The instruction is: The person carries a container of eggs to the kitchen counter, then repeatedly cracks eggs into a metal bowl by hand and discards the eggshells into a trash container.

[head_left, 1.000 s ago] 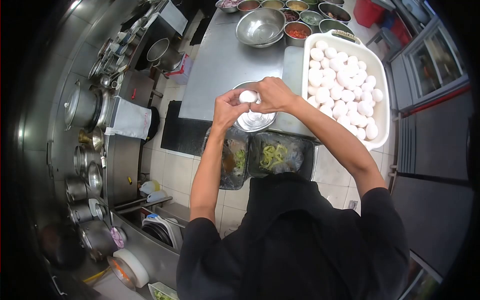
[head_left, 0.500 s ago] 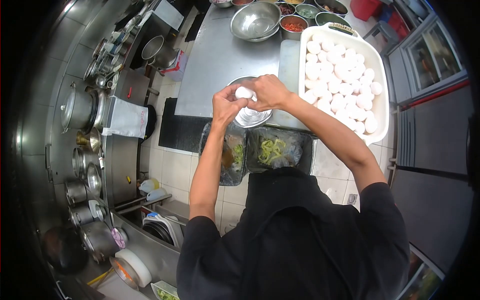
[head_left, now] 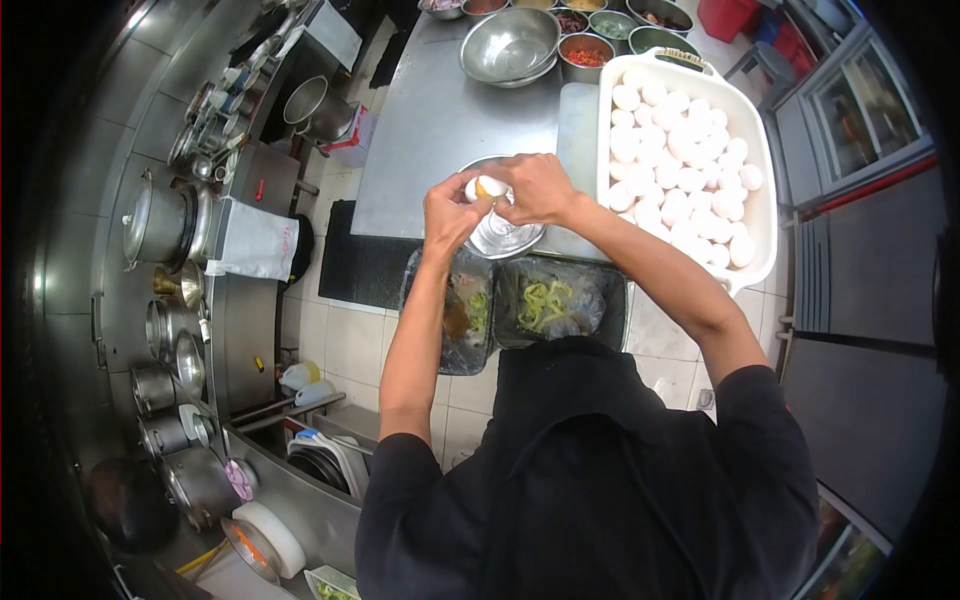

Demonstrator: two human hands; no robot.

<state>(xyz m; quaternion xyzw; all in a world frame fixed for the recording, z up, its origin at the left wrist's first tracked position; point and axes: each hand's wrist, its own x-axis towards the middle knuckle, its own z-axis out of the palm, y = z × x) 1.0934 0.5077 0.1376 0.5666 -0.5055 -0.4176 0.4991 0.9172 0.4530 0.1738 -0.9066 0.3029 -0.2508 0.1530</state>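
Note:
Between my two hands is a white egg (head_left: 478, 189), its shell split so that orange-yellow yolk shows in the gap. My left hand (head_left: 449, 210) grips it from the left, fingers curled round the shell. From the right, my right hand (head_left: 540, 188) closes on its other side, with the fingertips partly hidden. Just below them a round metal bowl (head_left: 520, 243) stands at the table's near edge; my hands cover part of it. To the right, a large white tub (head_left: 768, 215) is filled with many white eggs (head_left: 690, 178).
Two black-lined bins (head_left: 612, 325) with green scraps stand against the table's near edge. A steel mixing bowl (head_left: 510, 45) and several small bowls of chopped ingredients, one with red pieces (head_left: 587, 55), line the back. A pale cutting board (head_left: 578, 130) lies beside the tub.
The egg, whole-looking half a second ago, is now cracked open with yolk showing. My hands have stayed almost in the same place over the bowl.

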